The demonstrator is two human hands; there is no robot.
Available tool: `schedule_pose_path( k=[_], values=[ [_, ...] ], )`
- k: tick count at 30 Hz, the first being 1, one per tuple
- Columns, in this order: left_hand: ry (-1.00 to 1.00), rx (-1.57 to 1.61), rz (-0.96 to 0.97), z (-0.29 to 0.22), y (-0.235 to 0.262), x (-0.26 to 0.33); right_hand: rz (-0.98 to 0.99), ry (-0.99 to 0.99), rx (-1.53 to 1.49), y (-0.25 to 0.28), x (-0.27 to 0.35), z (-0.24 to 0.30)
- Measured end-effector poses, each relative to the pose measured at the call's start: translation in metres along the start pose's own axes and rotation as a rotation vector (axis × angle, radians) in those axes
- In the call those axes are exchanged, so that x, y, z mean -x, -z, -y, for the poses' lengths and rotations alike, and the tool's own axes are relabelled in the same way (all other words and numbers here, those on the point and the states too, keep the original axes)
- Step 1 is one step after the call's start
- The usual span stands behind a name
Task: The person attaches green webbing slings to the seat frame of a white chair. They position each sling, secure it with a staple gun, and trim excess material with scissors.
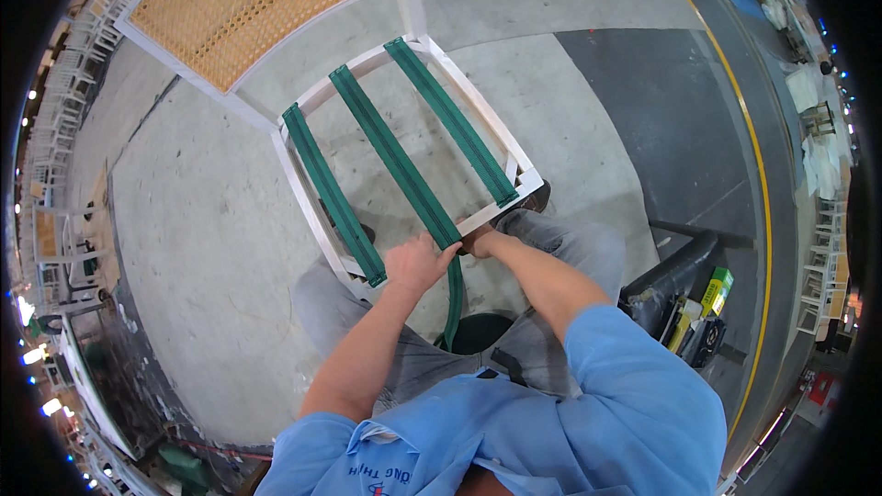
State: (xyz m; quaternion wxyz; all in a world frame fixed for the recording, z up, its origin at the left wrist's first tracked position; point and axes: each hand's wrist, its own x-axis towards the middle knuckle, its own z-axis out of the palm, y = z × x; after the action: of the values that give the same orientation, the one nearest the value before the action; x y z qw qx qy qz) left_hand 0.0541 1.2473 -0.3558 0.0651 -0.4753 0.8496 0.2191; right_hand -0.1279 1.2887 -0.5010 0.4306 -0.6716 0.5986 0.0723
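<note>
A white chair frame (479, 121) stands before me, its seat opening spanned by three green webbing straps. At the front rail, my left hand (418, 264) is closed on the end of the middle webbing strap (393, 156). My right hand (478, 241) is at the same rail, just right of that strap; its fingers are hidden by the rail and strap. A loose green tail (455, 298) hangs below my hands toward a dark round thing (478, 332) between my legs. The left strap (333, 193) and the right strap (450, 119) lie along the seat, untouched.
The chair's woven cane back (262, 5) rises at the far left. To my right, a black padded object (675, 271) stands beside a green and yellow box (717, 291) and small items. Rows of white chairs (60, 119) line the left side. A yellow line (755, 142) crosses the floor.
</note>
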Motion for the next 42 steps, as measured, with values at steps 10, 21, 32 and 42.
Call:
schedule_pose_path(
  k=[10, 21, 32, 42],
  values=[
    [0.049, 0.014, -0.038, 0.016, -0.004, 0.008, 0.315, -0.431, -2.097, -0.007, 0.059, 0.058],
    [0.029, 0.025, -0.036, 0.014, -0.012, -0.002, -0.290, -0.787, -2.746, 0.001, -0.036, 0.046],
    [-0.058, 0.155, -0.008, 0.018, 0.000, -0.006, -0.098, -0.652, -1.074, -0.095, -0.100, -0.037],
    [-0.032, 0.220, 0.070, 0.023, -0.009, -0.015, -0.313, -1.246, -2.186, -0.071, -0.138, 0.000]
  ],
)
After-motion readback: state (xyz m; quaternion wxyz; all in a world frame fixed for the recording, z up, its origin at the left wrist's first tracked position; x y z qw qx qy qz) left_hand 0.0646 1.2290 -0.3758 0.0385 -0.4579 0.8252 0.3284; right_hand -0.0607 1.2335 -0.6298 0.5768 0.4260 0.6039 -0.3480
